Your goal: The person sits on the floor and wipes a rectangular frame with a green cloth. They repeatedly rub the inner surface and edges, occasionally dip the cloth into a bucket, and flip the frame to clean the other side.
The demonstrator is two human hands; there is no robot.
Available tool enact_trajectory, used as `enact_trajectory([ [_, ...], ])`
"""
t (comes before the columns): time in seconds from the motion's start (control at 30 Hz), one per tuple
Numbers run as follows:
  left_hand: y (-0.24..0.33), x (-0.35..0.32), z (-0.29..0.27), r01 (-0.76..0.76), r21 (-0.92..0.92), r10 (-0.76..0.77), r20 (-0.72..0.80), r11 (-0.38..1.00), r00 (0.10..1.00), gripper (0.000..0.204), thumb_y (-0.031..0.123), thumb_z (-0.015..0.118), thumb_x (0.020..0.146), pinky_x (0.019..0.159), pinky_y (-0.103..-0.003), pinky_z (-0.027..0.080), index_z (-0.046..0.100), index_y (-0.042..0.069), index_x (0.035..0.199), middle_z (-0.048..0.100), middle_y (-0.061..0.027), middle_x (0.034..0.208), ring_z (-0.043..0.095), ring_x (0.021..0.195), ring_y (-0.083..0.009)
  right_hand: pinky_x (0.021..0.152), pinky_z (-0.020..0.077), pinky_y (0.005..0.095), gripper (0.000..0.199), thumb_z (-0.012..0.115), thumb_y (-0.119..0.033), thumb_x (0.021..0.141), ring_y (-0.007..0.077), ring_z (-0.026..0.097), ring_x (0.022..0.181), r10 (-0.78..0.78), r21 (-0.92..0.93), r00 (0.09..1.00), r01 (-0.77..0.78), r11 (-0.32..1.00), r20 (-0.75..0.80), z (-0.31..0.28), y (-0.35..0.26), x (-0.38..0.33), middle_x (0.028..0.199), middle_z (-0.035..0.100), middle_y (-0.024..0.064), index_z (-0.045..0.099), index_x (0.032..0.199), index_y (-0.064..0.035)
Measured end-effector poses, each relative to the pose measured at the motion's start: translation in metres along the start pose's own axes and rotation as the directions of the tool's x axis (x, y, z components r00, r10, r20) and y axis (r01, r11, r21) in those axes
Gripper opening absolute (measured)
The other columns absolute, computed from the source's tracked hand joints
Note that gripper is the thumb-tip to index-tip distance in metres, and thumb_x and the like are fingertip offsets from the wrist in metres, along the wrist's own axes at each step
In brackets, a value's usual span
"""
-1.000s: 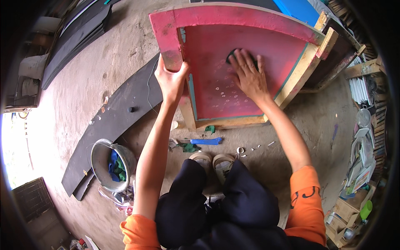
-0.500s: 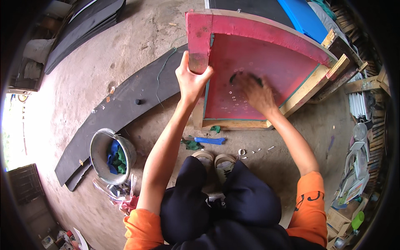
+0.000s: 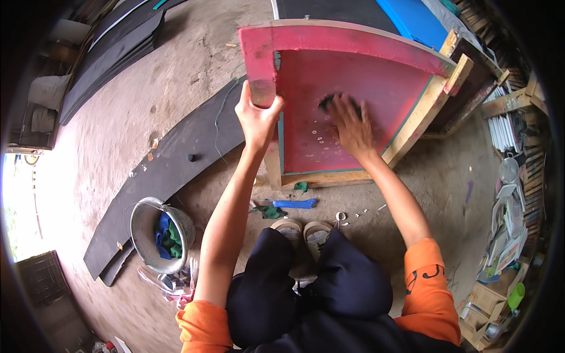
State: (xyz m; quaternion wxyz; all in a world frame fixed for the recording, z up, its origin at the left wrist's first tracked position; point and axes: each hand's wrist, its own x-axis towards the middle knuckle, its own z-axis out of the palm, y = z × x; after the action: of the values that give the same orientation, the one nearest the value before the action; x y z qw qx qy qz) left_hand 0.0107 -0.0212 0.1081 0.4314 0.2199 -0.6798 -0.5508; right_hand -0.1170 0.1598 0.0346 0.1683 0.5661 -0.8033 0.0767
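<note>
A wooden screen-printing frame, painted red along the top and left, stands tilted in front of me with reddish mesh stretched across it. Its left side bar is gripped by my left hand, thumb on the near face and fingers wrapped round the outer edge. My right hand lies flat against the middle of the mesh, pressing a dark cloth that shows past the fingers. Small pale ring-shaped marks dot the mesh below and left of that hand. The cloth's middle is hidden.
A metal bucket with blue and green cloths stands at left, beside a long dark sheet. A blue-handled tool and green scraps lie before my feet. More wooden frames lean at right, near stacked clutter.
My right hand has shifted slightly over the mesh with the cloth, and its fingers show more sharply. My left hand keeps hold of the frame. The view has turned a little.
</note>
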Motion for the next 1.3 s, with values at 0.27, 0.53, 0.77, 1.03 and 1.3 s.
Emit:
enact_trajectory([
  [0.27, -0.003, 0.003, 0.008, 0.015, 0.009, -0.015, -0.004, 1.0, 1.0, 0.029, 0.006, 0.061, 0.069, 0.062, -0.024, 0.046, 0.054, -0.001, 0.096, 0.059, -0.0033, 0.074, 0.053, 0.065, -0.0083, 0.108, 0.0129, 0.0523, 0.076, 0.054, -0.037, 0.085, 0.0422, 0.013, 0.132, 0.383, 0.133, 0.924, -0.378, 0.916, -0.016, 0.096, -0.102, -0.1, 0.14, 0.013, 0.0324, 0.02, 0.133, 0.0097],
  [0.53, -0.01, -0.002, -0.002, -0.006, 0.066, 0.006, -0.005, 0.998, 1.0, 0.028, 0.007, 0.062, 0.071, 0.067, -0.026, 0.046, 0.055, -0.001, 0.097, 0.059, -0.0054, 0.077, 0.054, 0.069, -0.0113, 0.108, -0.0024, 0.049, 0.08, 0.031, -0.046, 0.093, 0.0377, -0.011, 0.133, 0.972, 0.673, 0.143, -0.703, 0.231, -0.184, 0.035, -0.052, 0.001, 0.142, -0.016, 0.027, -0.011, 0.135, 0.0086],
  [0.77, -0.001, -0.005, 0.007, -0.015, 0.091, 0.017, -0.021, 0.996, 1.0, 0.026, 0.009, 0.062, 0.073, 0.067, -0.027, 0.045, 0.055, -0.001, 0.095, 0.06, -0.0059, 0.077, 0.055, 0.069, -0.0118, 0.108, -0.0002, 0.0493, 0.077, 0.026, -0.05, 0.092, 0.038, -0.008, 0.134, 0.993, 0.695, 0.12, -0.714, 0.082, 0.006, 0.104, -0.129, -0.049, 0.143, -0.014, 0.0261, -0.01, 0.138, 0.0012],
  [1.03, -0.002, -0.005, -0.004, -0.068, 0.114, 0.072, -0.026, 0.991, 0.997, 0.028, 0.008, 0.06, 0.069, 0.069, -0.027, 0.044, 0.053, -0.002, 0.095, 0.059, -0.0073, 0.079, 0.054, 0.073, -0.0127, 0.107, -0.0002, 0.0515, 0.073, 0.027, -0.044, 0.093, 0.0401, -0.005, 0.134, 0.907, 0.776, -0.365, -0.503, -0.38, 0.208, -0.004, -0.016, 0.038, 0.142, -0.012, 0.0291, -0.006, 0.138, 0.0036],
  [1.3, 0.001, -0.005, -0.009, -0.077, 0.052, 0.08, -0.061, 0.996, 0.995, 0.029, 0.004, 0.061, 0.071, 0.067, -0.026, 0.046, 0.054, -0.001, 0.099, 0.06, -0.0047, 0.078, 0.054, 0.07, -0.0109, 0.107, 0.0046, 0.0494, 0.069, 0.039, -0.03, 0.092, 0.0414, -0.004, 0.134, 0.847, 0.689, 0.334, -0.492, 0.531, -0.414, -0.042, -0.032, 0.093, 0.144, -0.007, 0.0267, 0.0, 0.14, -0.0017],
])
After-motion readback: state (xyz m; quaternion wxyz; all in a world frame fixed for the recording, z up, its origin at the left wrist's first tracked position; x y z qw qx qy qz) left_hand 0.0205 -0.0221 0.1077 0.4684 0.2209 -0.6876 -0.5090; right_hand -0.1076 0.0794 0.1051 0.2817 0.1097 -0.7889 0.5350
